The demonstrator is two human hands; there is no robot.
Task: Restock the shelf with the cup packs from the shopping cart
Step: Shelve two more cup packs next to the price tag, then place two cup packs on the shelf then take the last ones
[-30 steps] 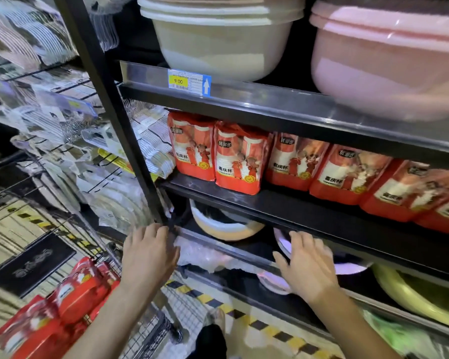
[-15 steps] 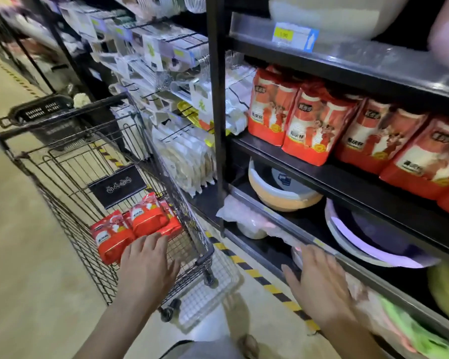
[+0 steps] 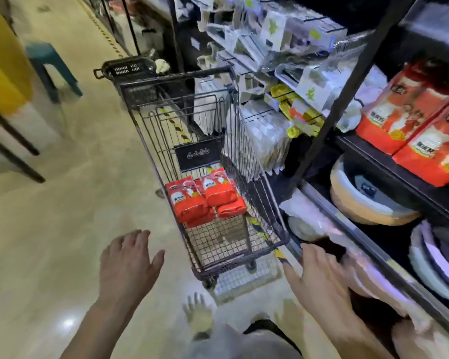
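The view had swung from the shelf (image 3: 389, 161) to the shopping cart (image 3: 259, 203), where both hands (left hand (image 3: 128, 265), right hand (image 3: 319, 283), fingers spread, holding nothing) were set to fetch more cup packs (image 3: 205, 196).

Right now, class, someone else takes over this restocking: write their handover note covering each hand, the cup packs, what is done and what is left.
Left hand: open, empty, short of the shopping cart.
Right hand: open, empty, by the lower shelf edge.
Cart packs: red pile in the cart's basket.
Done: several shelf packs stand on the shelf at right.
Left: lift the cart packs onto that shelf.
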